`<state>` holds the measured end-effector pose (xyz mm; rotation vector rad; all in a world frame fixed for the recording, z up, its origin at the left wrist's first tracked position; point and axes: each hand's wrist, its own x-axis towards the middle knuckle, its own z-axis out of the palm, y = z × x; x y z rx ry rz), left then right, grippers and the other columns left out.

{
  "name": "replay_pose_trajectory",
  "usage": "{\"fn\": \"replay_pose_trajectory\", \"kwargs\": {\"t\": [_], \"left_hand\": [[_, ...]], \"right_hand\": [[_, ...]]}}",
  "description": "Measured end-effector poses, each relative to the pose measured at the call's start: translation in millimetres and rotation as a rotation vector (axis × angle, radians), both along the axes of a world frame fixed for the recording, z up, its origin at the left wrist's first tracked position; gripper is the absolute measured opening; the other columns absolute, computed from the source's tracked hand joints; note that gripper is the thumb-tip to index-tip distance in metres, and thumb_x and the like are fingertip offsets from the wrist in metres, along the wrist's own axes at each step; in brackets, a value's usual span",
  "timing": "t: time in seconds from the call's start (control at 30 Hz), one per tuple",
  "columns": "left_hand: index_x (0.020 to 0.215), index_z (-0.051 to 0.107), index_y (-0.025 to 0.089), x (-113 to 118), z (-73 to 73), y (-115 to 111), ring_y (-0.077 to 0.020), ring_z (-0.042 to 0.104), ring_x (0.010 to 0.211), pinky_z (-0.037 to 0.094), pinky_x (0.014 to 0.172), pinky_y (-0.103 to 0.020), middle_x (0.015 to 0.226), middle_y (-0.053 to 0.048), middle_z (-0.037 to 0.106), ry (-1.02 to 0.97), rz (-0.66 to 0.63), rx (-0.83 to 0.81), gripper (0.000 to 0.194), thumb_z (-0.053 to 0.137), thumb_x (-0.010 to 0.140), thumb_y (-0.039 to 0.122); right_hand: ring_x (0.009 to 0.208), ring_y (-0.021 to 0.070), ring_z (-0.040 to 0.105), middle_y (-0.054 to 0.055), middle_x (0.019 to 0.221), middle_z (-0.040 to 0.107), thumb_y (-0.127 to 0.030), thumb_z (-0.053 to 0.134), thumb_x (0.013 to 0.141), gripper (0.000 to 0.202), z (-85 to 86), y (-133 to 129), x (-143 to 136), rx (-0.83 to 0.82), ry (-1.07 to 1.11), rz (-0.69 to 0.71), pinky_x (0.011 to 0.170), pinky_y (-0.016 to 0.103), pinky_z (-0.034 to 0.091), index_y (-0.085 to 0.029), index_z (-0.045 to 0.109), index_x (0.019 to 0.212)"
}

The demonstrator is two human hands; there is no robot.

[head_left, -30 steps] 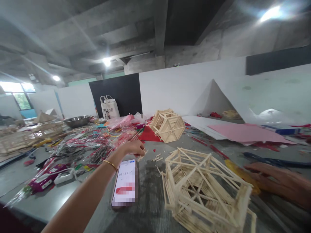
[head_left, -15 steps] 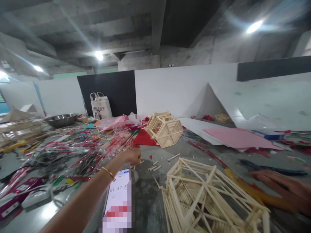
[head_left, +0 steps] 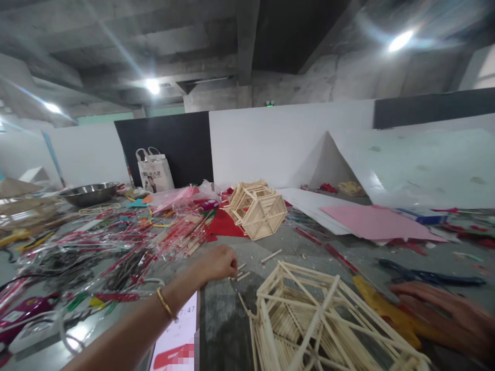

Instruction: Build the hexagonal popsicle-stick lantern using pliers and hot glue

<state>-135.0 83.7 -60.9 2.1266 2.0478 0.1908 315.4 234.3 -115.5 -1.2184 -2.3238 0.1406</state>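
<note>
My left hand (head_left: 221, 263), a gold bangle on its wrist, is closed with its fingertips down at the table beside a few short wooden sticks (head_left: 243, 275). Whatever it pinches is hidden by the fingers. On the right, my right hand (head_left: 444, 312) lies over the rear of a yellow glue gun (head_left: 375, 301), its fingers stretched out and touching or nearly touching it. Between my hands stands a frame of thin wooden sticks (head_left: 328, 304) with crossed bars on top. Farther back, a second hexagonal stick frame (head_left: 263, 211) sits tilted near red paper (head_left: 224, 224).
A phone (head_left: 176, 335) showing a timer lies under my left forearm. Wrapped sticks and cables (head_left: 127, 257) clutter the left side, near a metal bowl (head_left: 91, 193). Dark-handled pliers (head_left: 429, 273) lie beyond my right hand. Pink paper (head_left: 379, 222) rests at the back right.
My left hand has moved slightly right and nearer, to the short sticks. My right hand has come lower over the glue gun. The view has shifted a little.
</note>
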Motion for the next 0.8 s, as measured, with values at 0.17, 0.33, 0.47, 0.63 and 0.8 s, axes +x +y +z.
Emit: {"fn": "replay_pose_trajectory", "kwargs": {"t": [0.17,0.33,0.47,0.63,0.8], "left_hand": [[0.067,0.070,0.017,11,-3.7,5,-0.0165,0.059,0.065,0.036,0.051,-0.022,0.069,-0.004,0.069,0.032,0.100,-0.055,0.014,0.060,0.058,0.018],[0.065,0.069,0.017,4,-1.4,5,-0.0140,0.057,0.062,0.035,0.051,-0.021,0.065,-0.002,0.067,0.034,0.078,-0.023,0.016,0.055,0.058,0.018],[0.071,0.070,0.016,0,0.2,12,-0.0135,0.056,0.063,0.035,0.052,-0.021,0.067,-0.002,0.067,0.029,0.094,-0.005,0.021,0.052,0.061,0.021],[0.077,0.071,0.016,1,-3.0,27,-0.0126,0.057,0.065,0.038,0.053,-0.018,0.072,-0.001,0.069,-0.013,0.117,-0.065,0.023,0.055,0.061,0.021],[0.072,0.071,0.015,5,0.0,31,-0.0120,0.056,0.059,0.036,0.048,-0.018,0.064,-0.001,0.066,-0.050,0.135,-0.146,0.018,0.058,0.060,0.020]], "right_hand": [[0.103,0.0260,0.058,0.000,0.106,0.065,-0.049,0.047,0.078,0.032,-4.2,-5,9,-0.037,-0.004,0.071,0.089,0.034,0.048,-0.036,0.068,0.097],[0.097,0.0250,0.061,0.003,0.104,0.066,-0.051,0.049,0.075,0.038,-17.4,9,18,0.077,0.008,0.160,0.082,0.032,0.053,-0.030,0.068,0.098],[0.095,0.0227,0.062,0.003,0.104,0.067,-0.049,0.048,0.076,0.036,-17.4,9,18,0.105,-0.017,0.199,0.081,0.030,0.053,-0.030,0.068,0.099],[0.099,0.0228,0.061,0.002,0.106,0.066,-0.050,0.046,0.078,0.037,-17.4,8,20,0.100,-0.056,0.156,0.083,0.031,0.052,-0.030,0.067,0.102],[0.100,0.0255,0.060,0.004,0.106,0.066,-0.053,0.043,0.078,0.040,-24.9,15,25,0.131,-0.027,0.145,0.083,0.034,0.053,-0.031,0.067,0.101]]}}
